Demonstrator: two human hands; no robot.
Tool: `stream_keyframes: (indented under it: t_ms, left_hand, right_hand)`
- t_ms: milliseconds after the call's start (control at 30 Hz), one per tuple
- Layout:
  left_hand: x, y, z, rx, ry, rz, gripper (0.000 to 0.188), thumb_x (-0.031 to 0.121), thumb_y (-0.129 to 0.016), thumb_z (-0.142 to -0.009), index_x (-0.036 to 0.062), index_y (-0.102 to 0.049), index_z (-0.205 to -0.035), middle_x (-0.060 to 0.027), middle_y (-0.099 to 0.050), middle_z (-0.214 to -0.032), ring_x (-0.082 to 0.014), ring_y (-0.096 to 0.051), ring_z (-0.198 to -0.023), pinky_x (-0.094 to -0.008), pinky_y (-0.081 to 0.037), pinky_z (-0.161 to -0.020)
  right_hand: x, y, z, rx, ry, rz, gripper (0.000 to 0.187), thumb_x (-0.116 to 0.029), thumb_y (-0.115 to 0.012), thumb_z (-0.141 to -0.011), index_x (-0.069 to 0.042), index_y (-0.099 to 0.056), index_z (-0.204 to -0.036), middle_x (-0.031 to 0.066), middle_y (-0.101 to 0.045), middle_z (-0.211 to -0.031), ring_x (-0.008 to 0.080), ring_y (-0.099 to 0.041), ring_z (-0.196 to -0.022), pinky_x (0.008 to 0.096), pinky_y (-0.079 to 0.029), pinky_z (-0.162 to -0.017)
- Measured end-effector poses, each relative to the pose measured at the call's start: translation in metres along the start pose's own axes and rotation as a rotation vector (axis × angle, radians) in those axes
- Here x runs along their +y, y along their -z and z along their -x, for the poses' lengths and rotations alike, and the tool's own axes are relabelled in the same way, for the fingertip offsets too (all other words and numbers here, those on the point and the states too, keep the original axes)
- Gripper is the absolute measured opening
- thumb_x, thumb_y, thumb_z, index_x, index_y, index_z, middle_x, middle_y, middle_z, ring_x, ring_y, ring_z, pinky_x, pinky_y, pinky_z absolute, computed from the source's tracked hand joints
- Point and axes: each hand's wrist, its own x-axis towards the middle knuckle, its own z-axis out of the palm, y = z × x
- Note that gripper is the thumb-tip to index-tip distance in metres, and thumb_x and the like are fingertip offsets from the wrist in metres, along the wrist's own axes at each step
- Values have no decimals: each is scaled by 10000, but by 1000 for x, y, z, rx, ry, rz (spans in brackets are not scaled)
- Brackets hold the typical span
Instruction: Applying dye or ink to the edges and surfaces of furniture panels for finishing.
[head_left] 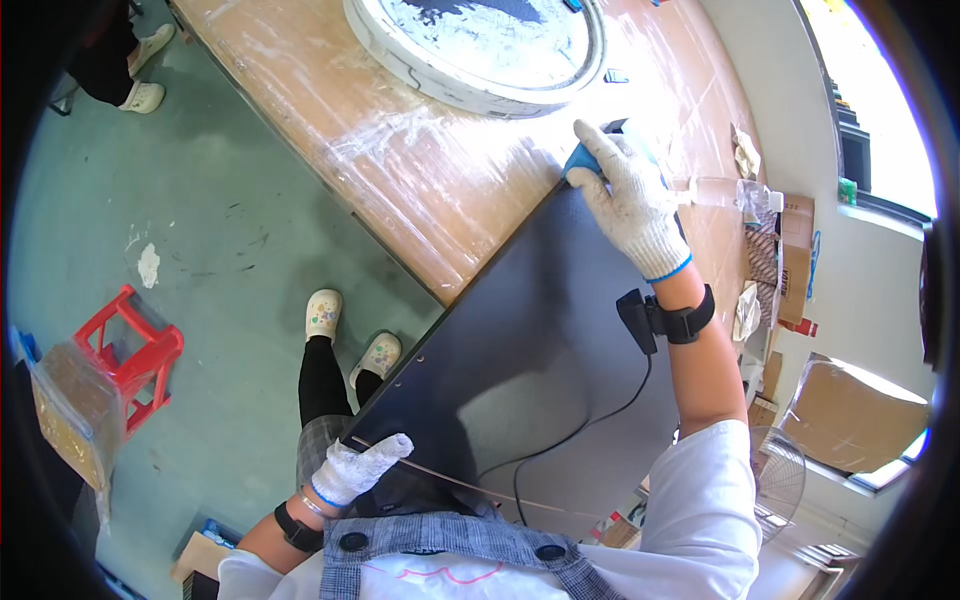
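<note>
A large flat black panel point(520, 300) is tilted in front of me, its far end over the table. Around its far corner sits a blue piece point(580, 160), and my right hand point(630, 195), in a white knit glove, is closed on it between thumb and fingers. My left hand point(362, 468), also gloved, grips the panel's near edge close to my waist; its fingertips lie over the edge. Both wrists wear black straps, the right one with a small black device point(637, 318). A black cable point(570, 438) runs from that device across the panel.
The brown worktable point(350, 150) has white smears and carries a round white-rimmed drum point(490, 100). A clear plastic bottle point(725, 193) lies right of my right hand. Left are a red stool point(135, 350) and another person's shoes point(145, 95). A fan point(780, 475) stands at right.
</note>
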Motion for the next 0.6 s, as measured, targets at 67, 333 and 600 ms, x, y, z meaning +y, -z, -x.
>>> stream_keyframes:
  t_ms: [67,333,600]
  left_hand:
    - [-2,-2,-1,13,-67,-27,363,179,-734,-852,22,-614,-1156,-34,-657,-988,-106,-605,-873,-272,-519,-799]
    - [-6,-10,6,16,-4,32,284,159,-742,-847,30,-645,-1081,-26,-659,-954,-95,-606,-835,-275,-535,-762]
    - [-4,-10,9,44,-65,-3,269,139,-698,-888,19,-633,-1119,-1,-655,-950,-83,-591,-844,-244,-505,-764]
  right_hand:
    - [-12,2,7,-101,-80,-126,498,-216,-685,-839,-115,-544,-1306,159,-610,-1084,356,-609,-961,388,-517,-808]
    - [-9,9,9,2,53,6,430,-200,-673,-832,-90,-581,-1238,137,-615,-961,326,-605,-878,389,-507,-754]
    - [-53,-1,33,-63,267,-55,569,-192,-677,-801,-128,-499,-1338,127,-609,-1138,325,-606,-984,370,-517,-807]
